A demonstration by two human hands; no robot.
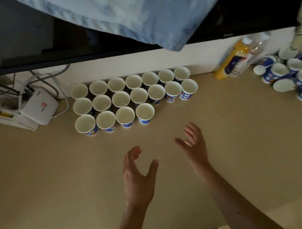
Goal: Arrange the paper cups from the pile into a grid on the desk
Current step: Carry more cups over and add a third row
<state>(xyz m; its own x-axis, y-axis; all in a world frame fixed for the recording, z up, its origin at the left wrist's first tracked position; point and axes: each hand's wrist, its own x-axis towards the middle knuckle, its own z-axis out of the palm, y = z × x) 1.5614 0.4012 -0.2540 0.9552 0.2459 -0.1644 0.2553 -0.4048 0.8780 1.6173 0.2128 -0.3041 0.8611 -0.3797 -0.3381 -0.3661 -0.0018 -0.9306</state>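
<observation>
Grid [134, 97] at back of surface [59, 182], cups upright, mouths up: seven, seven, then four in the front row. Pile [293, 74] at far right, well apart from grid, tumbled, mostly on sides. Left hand [136, 175] and right hand [194, 147] above bare surface just in front of grid, fingers spread and relaxed, palms turned toward each other, nothing held in either.

Step judged: fetch next cup for the front row.

- Reach with right hand, the one nearer to pile.
- Take one cup from the near edge of pile, by the wall below the rim, lightly, to avoid crushing paper.
- Check for nested cups; separate before carrying.
- Keep clear of bottle [234, 60] near the wall between grid and pile.
- Set down just right of last front cup [145, 113], in line with the middle-row cup behind, rim beside rim as in the finished rows.
- Lower straight down to avoid knocking neighbours.

Three front slots to fill to match the rows behind.
</observation>
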